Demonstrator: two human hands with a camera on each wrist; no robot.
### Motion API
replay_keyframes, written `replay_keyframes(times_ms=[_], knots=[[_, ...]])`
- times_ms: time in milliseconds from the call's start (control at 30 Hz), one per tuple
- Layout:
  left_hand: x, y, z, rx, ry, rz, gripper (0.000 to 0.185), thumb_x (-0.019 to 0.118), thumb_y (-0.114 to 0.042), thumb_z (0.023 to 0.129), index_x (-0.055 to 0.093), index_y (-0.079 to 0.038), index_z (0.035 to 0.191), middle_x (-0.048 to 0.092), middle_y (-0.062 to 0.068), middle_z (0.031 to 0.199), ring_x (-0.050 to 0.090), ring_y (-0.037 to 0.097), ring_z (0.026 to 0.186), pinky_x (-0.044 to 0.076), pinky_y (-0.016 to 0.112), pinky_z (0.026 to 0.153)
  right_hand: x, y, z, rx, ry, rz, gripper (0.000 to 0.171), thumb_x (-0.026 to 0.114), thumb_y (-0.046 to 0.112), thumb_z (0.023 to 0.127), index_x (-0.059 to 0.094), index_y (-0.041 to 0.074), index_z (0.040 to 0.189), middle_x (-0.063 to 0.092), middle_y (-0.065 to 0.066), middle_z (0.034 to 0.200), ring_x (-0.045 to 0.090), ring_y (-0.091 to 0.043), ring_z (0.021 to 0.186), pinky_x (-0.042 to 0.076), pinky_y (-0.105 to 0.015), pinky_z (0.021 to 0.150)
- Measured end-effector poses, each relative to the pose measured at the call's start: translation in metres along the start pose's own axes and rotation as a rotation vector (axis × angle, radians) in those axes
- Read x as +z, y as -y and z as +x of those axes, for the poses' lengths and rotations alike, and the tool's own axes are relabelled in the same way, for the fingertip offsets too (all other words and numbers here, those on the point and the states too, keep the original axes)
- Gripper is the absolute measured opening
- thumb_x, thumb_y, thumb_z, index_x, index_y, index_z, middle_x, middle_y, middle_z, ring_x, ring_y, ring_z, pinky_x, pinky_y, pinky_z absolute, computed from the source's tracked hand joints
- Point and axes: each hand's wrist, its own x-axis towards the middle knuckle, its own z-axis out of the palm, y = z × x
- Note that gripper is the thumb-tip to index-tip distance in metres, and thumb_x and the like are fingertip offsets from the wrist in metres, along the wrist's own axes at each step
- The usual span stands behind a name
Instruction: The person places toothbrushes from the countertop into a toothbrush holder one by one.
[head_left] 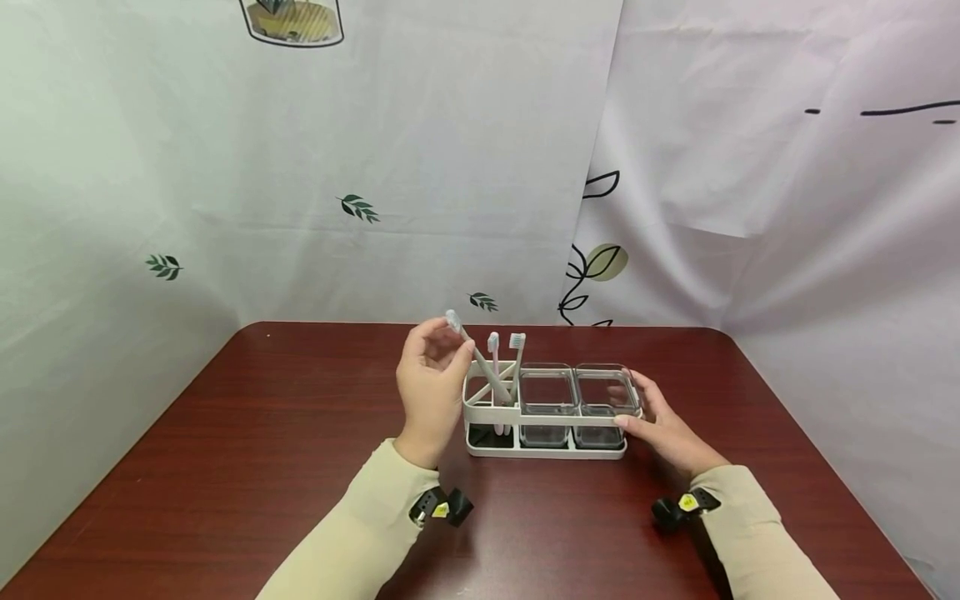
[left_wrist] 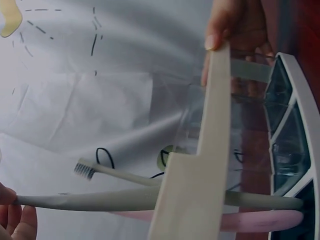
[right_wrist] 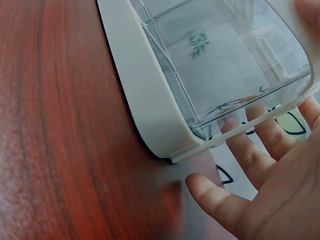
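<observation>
My left hand [head_left: 431, 387] pinches a grey toothbrush [head_left: 483, 367] near its head. The brush leans left, its lower part inside the left section of a white toothbrush holder [head_left: 570, 454]; the holder's front bar hides where it ends. Beside it in that section stand a pink toothbrush [head_left: 493, 343] and a pale grey toothbrush [head_left: 517, 342], heads up. My right hand [head_left: 671, 433] grips the holder's right end, thumb on the upper front bar and fingers behind. Two clear cups, a middle cup [head_left: 547, 390] and a right cup [head_left: 604, 390], sit in the other sections.
The holder stands on a dark red wooden table [head_left: 300, 417], towards its back edge. White cloth [head_left: 450, 167] printed with leaves hangs behind and at both sides. A black wrist camera [head_left: 457, 507] sits on the left sleeve, and another camera [head_left: 667, 512] on the right.
</observation>
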Motion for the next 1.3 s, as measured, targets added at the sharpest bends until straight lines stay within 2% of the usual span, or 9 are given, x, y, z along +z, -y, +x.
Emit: replay_keyframes(times_ms=[133,333,433,533,733,900,967,1167,1300], knots=[[0.003,0.003,-0.005,0.007,0.032,0.038,0.033,0.065,0.015,0.081,0.054,0.01,0.111,0.058,0.016,0.095,0.059,0.01,0.088,0.054,0.021,0.08,0.0,0.001,0.0,0.002,0.0,-0.01,0.072,0.058,0.006,0.094,0.012,0.006,0.15,0.033,-0.032,0.143,0.047,-0.006,0.121,0.044,-0.014,0.09],[0.007,0.009,-0.009,0.019,0.063,0.087,0.033,0.065,0.013,0.082,0.055,0.007,0.113,0.058,0.021,0.096,0.061,0.02,0.089,0.054,0.022,0.08,-0.001,0.004,0.0,0.033,0.001,-0.034,0.075,0.059,0.011,0.095,0.01,0.008,0.152,0.031,-0.029,0.146,0.034,-0.042,0.133,0.041,-0.012,0.091],[0.009,0.011,-0.01,0.01,0.06,0.095,0.031,0.064,0.013,0.082,0.056,0.006,0.112,0.059,0.021,0.095,0.061,0.022,0.087,0.054,0.021,0.079,-0.002,0.004,0.0,0.034,0.003,-0.036,0.075,0.059,0.011,0.095,0.009,0.008,0.152,0.031,-0.029,0.146,0.031,-0.048,0.133,0.041,-0.012,0.091],[0.011,0.012,-0.012,-0.002,0.055,0.098,0.03,0.064,0.012,0.083,0.058,0.005,0.111,0.059,0.02,0.094,0.062,0.019,0.085,0.053,0.02,0.077,-0.002,0.003,0.001,0.026,0.003,-0.031,0.074,0.059,0.01,0.095,0.01,0.007,0.151,0.032,-0.03,0.146,0.036,-0.042,0.131,0.042,-0.012,0.091],[0.014,0.017,-0.016,-0.028,0.059,0.106,0.028,0.063,0.012,0.082,0.058,0.004,0.109,0.059,0.019,0.093,0.061,0.017,0.084,0.053,0.022,0.074,-0.002,0.001,0.001,0.017,0.002,-0.027,0.075,0.059,0.009,0.095,0.011,0.006,0.151,0.032,-0.03,0.145,0.044,-0.012,0.125,0.042,-0.013,0.091],[0.016,0.021,-0.021,-0.056,0.083,0.11,0.028,0.061,0.013,0.082,0.058,0.005,0.109,0.059,0.018,0.094,0.06,0.024,0.088,0.053,0.021,0.073,-0.002,0.001,0.001,0.018,0.0,-0.036,0.075,0.059,0.009,0.095,0.01,0.006,0.151,0.032,-0.03,0.145,0.038,-0.037,0.13,0.042,-0.012,0.091],[0.016,0.022,-0.023,-0.067,0.096,0.127,0.027,0.061,0.012,0.083,0.057,0.004,0.109,0.058,0.017,0.095,0.059,0.024,0.089,0.052,0.02,0.074,-0.002,0.001,0.001,0.019,0.0,-0.035,0.075,0.059,0.01,0.095,0.01,0.006,0.151,0.033,-0.03,0.145,0.037,-0.039,0.13,0.041,-0.012,0.091],[0.016,0.024,-0.026,-0.082,0.11,0.169,0.026,0.061,0.011,0.085,0.058,0.003,0.109,0.058,0.016,0.095,0.058,0.026,0.091,0.054,0.025,0.075,-0.002,-0.001,0.001,0.016,0.0,-0.022,0.075,0.06,0.01,0.095,0.011,0.007,0.151,0.033,-0.029,0.145,0.043,-0.003,0.123,0.041,-0.012,0.091],[0.016,0.024,-0.027,-0.091,0.106,0.186,0.026,0.061,0.011,0.084,0.058,0.003,0.108,0.059,0.017,0.095,0.059,0.029,0.09,0.054,0.025,0.074,-0.002,-0.002,0.0,0.008,-0.003,-0.008,0.074,0.059,0.009,0.095,0.011,0.006,0.151,0.033,-0.03,0.145,0.045,0.002,0.119,0.042,-0.012,0.091]])
